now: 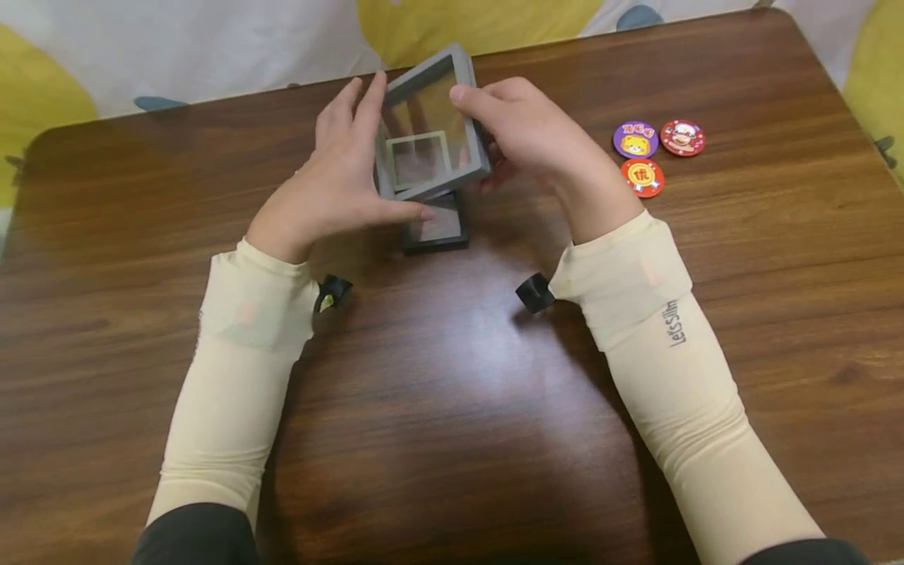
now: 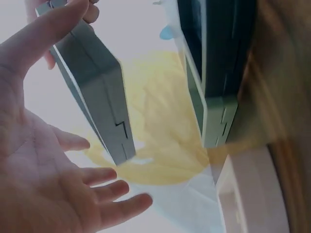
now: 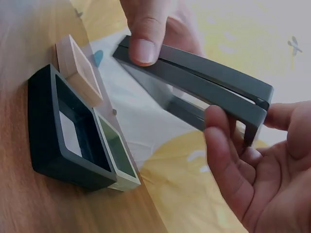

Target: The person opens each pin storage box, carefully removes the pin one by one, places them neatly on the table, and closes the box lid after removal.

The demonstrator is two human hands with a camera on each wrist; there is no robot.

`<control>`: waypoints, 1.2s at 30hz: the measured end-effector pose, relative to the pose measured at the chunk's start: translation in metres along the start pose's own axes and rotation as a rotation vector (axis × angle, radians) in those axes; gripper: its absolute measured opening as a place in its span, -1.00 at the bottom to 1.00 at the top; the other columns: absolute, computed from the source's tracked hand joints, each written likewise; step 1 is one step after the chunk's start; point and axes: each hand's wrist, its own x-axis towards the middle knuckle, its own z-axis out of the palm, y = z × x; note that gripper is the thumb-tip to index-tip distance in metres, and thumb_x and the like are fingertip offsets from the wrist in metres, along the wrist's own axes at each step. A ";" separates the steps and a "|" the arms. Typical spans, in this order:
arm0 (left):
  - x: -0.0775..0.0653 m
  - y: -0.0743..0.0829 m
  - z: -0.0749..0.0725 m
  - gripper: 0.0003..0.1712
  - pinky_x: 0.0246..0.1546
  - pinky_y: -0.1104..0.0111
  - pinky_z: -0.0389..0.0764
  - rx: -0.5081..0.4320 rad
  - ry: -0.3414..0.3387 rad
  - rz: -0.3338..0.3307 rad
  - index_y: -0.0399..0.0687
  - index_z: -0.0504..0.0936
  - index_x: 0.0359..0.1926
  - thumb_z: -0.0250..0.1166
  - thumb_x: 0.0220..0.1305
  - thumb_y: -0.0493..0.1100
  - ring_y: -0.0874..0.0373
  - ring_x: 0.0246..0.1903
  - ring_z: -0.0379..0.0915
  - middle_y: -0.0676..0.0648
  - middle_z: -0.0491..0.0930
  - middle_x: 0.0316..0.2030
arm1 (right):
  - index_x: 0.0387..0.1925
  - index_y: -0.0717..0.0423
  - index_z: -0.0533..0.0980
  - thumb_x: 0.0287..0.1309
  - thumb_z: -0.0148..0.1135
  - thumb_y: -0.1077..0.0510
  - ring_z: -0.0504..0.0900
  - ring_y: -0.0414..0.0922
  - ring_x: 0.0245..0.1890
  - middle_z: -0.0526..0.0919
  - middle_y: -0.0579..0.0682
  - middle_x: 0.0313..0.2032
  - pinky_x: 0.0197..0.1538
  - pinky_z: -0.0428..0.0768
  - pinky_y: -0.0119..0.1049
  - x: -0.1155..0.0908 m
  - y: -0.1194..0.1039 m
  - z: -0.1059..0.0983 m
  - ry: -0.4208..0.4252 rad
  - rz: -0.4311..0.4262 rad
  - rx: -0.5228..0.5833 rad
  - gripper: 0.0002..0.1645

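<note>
A grey square display frame with clear film [image 1: 432, 100] is held tilted above the table. My right hand [image 1: 533, 129] pinches its right side, thumb on the front rim and fingers behind. My left hand [image 1: 339, 161] lies along its left side, fingers straight and thumb stretched under the lower edge. The right wrist view shows the left thumb on the frame's edge [image 3: 194, 75] and a narrow gap between its two halves near the right fingers. Below stands a dark frame [image 1: 434, 245], and beside it a pale green frame [image 3: 119, 145] and a pinkish frame [image 3: 80, 70].
To the right on the brown wooden table [image 1: 452, 392] lie three round badges: a purple one [image 1: 636, 140], a red one with a cartoon figure [image 1: 683, 138] and a red one with a yellow centre [image 1: 643, 178]. A patterned cloth [image 1: 212, 47] hangs along the far edge.
</note>
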 end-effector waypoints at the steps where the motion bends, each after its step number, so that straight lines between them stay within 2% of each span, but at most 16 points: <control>1: -0.001 -0.001 -0.001 0.48 0.44 -0.13 -0.10 -0.003 0.004 -0.008 0.12 -0.48 0.46 0.47 -0.15 0.24 -0.09 0.46 -0.62 -0.18 -0.49 0.48 | -0.33 0.24 0.46 0.40 -0.10 -0.07 0.58 -0.12 -0.61 0.57 0.02 -0.59 -0.54 0.67 -0.25 0.001 0.001 0.000 0.008 -0.004 0.025 -0.55; 4: -0.003 -0.002 -0.005 0.41 0.44 -0.10 -0.07 -0.014 0.046 -0.009 0.13 -0.38 0.48 0.47 -0.12 0.22 -0.06 0.47 -0.57 -0.14 -0.44 0.49 | -0.35 0.24 0.46 0.41 -0.11 -0.06 0.57 -0.10 -0.65 0.54 0.01 -0.64 -0.57 0.65 -0.26 0.003 0.003 0.001 0.022 -0.016 0.104 -0.54; 7: -0.005 -0.003 -0.007 0.19 0.45 -0.03 -0.01 -0.014 0.145 0.023 0.08 -0.06 0.47 0.47 -0.06 0.13 -0.04 0.48 -0.41 -0.13 -0.29 0.49 | -0.33 0.25 0.47 0.42 -0.12 -0.05 0.56 -0.09 -0.69 0.56 0.01 -0.67 -0.60 0.62 -0.29 0.005 0.005 0.003 0.033 -0.014 0.213 -0.54; 9: -0.004 -0.003 -0.007 -0.08 0.45 0.01 0.01 0.029 0.247 0.124 -0.02 0.27 0.35 0.47 -0.01 0.03 -0.09 0.45 -0.24 -0.20 -0.09 0.46 | -0.33 0.26 0.48 0.42 -0.12 -0.05 0.54 -0.08 -0.71 0.57 0.03 -0.67 -0.63 0.60 -0.31 0.006 0.006 0.003 0.042 -0.005 0.311 -0.54; 11: -0.003 -0.005 -0.007 -0.38 0.42 0.02 0.08 0.104 0.353 0.269 -0.12 0.52 0.14 0.46 0.03 -0.07 -0.16 0.38 -0.02 -0.26 0.18 0.37 | -0.32 0.26 0.49 0.41 -0.11 -0.05 0.54 -0.08 -0.72 0.58 0.05 -0.67 -0.64 0.59 -0.31 0.008 0.006 0.003 0.056 0.006 0.401 -0.53; 14: 0.000 -0.006 -0.005 -0.68 0.24 0.03 0.29 0.216 0.479 0.482 -0.21 0.69 -0.14 0.42 0.09 -0.14 -0.20 0.12 0.30 -0.31 0.53 0.05 | -0.32 0.26 0.50 0.41 -0.09 -0.05 0.53 -0.06 -0.72 0.57 0.06 -0.67 -0.66 0.58 -0.31 0.010 0.007 0.003 0.073 0.018 0.479 -0.55; 15: 0.000 -0.006 -0.004 -0.73 0.14 0.04 0.35 0.236 0.498 0.522 -0.21 0.71 -0.19 0.40 0.11 -0.14 -0.20 0.01 0.36 -0.29 0.59 -0.06 | -0.31 0.26 0.50 0.40 -0.09 -0.05 0.53 -0.06 -0.72 0.57 0.07 -0.68 -0.67 0.58 -0.31 0.011 0.007 0.003 0.076 0.021 0.489 -0.55; 17: 0.000 -0.005 -0.003 -0.77 -0.05 0.03 0.41 0.234 0.507 0.555 -0.20 0.73 -0.23 0.38 0.13 -0.16 -0.17 -0.18 0.41 -0.24 0.65 -0.23 | -0.30 0.25 0.49 0.40 -0.08 -0.05 0.53 -0.05 -0.73 0.57 0.07 -0.68 -0.67 0.58 -0.31 0.012 0.008 0.003 0.077 0.023 0.501 -0.56; 21: -0.002 -0.004 -0.003 -0.81 -0.21 0.04 0.46 0.229 0.490 0.527 -0.18 0.75 -0.26 0.36 0.15 -0.16 -0.11 -0.33 0.47 -0.17 0.71 -0.33 | -0.26 0.25 0.47 0.40 -0.09 -0.05 0.53 -0.06 -0.73 0.59 0.07 -0.68 -0.65 0.60 -0.29 0.013 0.009 0.004 0.059 0.022 0.497 -0.57; 26: -0.003 -0.008 -0.006 -0.81 -0.23 0.02 0.54 0.289 0.502 0.511 -0.18 0.75 -0.29 0.33 0.17 -0.15 -0.10 -0.32 0.56 -0.14 0.73 -0.32 | -0.21 0.22 0.48 0.40 -0.09 -0.09 0.62 -0.02 -0.60 0.62 0.08 -0.55 -0.60 0.63 -0.27 0.013 0.010 0.004 0.050 0.029 0.466 -0.55; 30: -0.005 -0.016 -0.014 -0.81 -0.18 -0.01 0.53 0.321 0.539 0.478 -0.21 0.74 -0.28 0.31 0.19 -0.17 -0.14 -0.31 0.56 -0.19 0.72 -0.32 | -0.05 0.21 0.45 0.40 -0.15 -0.14 0.65 -0.02 -0.52 0.62 0.09 -0.47 -0.53 0.66 -0.27 0.013 0.010 0.002 0.054 0.024 0.412 -0.49; 33: -0.007 -0.024 -0.021 -0.78 -0.13 -0.02 0.51 0.340 0.552 0.410 -0.25 0.73 -0.24 0.29 0.21 -0.18 -0.17 -0.25 0.55 -0.23 0.71 -0.29 | 0.05 0.19 0.41 0.40 -0.18 -0.17 0.65 -0.04 -0.49 0.63 0.10 -0.44 -0.48 0.65 -0.28 0.013 0.010 0.000 0.060 0.016 0.368 -0.45; 36: -0.008 -0.036 -0.028 -0.75 -0.03 -0.01 0.46 0.343 0.542 0.278 -0.24 0.72 -0.18 0.28 0.24 -0.15 -0.17 -0.17 0.52 -0.24 0.69 -0.23 | 0.06 0.18 0.41 0.40 -0.20 -0.18 0.65 -0.05 -0.49 0.65 0.09 -0.42 -0.46 0.64 -0.29 0.012 0.010 -0.002 0.060 0.012 0.345 -0.44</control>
